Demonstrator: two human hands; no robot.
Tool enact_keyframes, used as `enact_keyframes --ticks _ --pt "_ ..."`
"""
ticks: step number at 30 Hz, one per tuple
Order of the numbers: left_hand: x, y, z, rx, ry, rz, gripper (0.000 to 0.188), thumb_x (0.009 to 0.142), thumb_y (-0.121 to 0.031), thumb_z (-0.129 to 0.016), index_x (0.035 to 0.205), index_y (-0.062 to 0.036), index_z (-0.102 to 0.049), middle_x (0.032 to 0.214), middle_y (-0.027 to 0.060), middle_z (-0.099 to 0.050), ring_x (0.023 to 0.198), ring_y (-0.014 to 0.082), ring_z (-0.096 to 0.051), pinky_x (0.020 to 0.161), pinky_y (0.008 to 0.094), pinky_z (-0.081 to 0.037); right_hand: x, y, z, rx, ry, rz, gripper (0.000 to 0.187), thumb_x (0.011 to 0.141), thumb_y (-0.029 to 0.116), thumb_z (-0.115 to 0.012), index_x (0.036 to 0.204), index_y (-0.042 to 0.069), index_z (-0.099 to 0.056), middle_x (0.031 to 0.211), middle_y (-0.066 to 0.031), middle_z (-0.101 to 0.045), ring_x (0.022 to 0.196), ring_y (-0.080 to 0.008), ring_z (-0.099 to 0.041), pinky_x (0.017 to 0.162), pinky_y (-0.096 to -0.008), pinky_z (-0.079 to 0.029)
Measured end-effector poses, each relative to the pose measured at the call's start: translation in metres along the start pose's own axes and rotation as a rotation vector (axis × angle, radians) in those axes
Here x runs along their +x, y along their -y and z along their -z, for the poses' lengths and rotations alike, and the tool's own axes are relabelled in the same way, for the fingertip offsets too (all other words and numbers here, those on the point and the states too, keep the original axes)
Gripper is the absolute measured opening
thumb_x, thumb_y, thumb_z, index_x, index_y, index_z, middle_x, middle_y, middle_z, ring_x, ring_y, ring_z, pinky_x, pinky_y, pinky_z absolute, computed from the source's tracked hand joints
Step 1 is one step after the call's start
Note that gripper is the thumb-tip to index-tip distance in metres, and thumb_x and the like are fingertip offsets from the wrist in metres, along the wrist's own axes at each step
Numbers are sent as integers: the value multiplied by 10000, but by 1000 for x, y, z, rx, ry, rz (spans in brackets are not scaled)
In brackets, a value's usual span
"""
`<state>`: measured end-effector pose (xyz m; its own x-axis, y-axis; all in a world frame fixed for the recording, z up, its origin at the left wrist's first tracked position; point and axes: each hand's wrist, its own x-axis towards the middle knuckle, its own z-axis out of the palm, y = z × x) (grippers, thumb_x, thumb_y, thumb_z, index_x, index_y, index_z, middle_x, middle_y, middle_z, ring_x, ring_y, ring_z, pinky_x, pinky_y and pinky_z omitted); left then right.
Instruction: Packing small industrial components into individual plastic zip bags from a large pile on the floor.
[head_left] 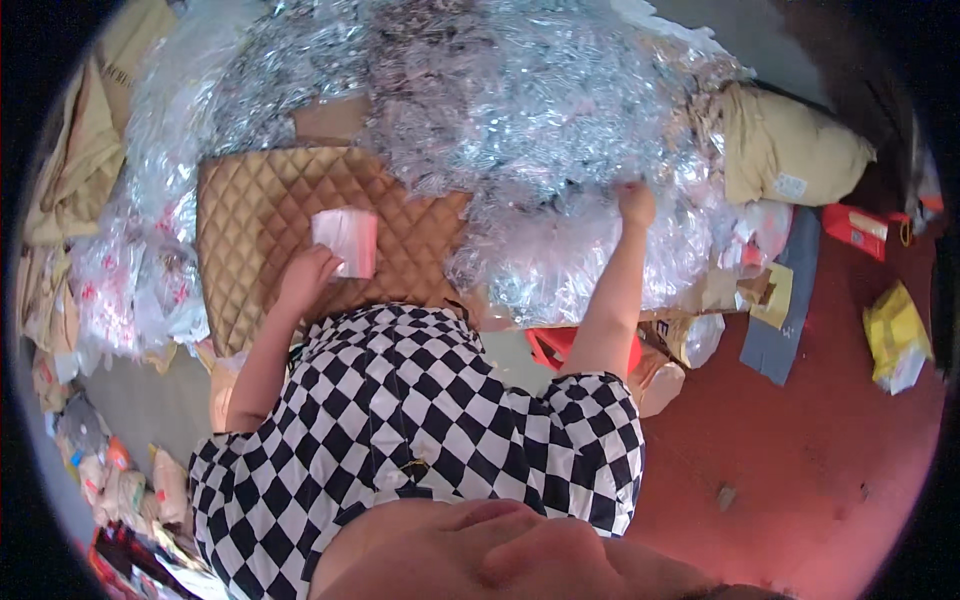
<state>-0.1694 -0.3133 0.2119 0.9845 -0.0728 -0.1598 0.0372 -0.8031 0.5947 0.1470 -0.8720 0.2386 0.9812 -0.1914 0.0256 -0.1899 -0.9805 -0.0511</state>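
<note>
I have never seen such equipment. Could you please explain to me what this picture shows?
There is no machine here: a person works bare-handed. The camera sits on that person's head and looks down; its wide lens bends straight edges. In front lie a brown quilted pad and a large heap of clear, shiny plastic. Over the pad, the left hand holds a flat white-and-pink bundle. The right hand is at the heap; whether it grips anything there, I cannot tell.

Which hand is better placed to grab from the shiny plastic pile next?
Probably your right hand: it's at the shiny plastic pile, while your left hand holds a flat pinkish-white item over the quilted mat.
</note>
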Motion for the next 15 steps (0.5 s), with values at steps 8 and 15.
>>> enact_keyframes --ticks 8,15 --pt "-45 67 30 -349 -159 240 144 875 -174 -600 885 -33 -629 823 166 -620 810 371 -601 725 429 -478 -87 128 82 1704 -159 -188 233 886 157 -614 1104 76 -630 1088 -102 -625 1044 -231 -582 917 -397 -480" --pt "-32 77 67 -410 -320 144 127 871 -118 -590 932 -60 -685 853 144 -635 833 345 -611 753 394 -486 -93 343 103 1407 578 328 347 852 137 -653 1188 76 -586 1119 -93 -622 1002 -213 -597 850 -339 -488"
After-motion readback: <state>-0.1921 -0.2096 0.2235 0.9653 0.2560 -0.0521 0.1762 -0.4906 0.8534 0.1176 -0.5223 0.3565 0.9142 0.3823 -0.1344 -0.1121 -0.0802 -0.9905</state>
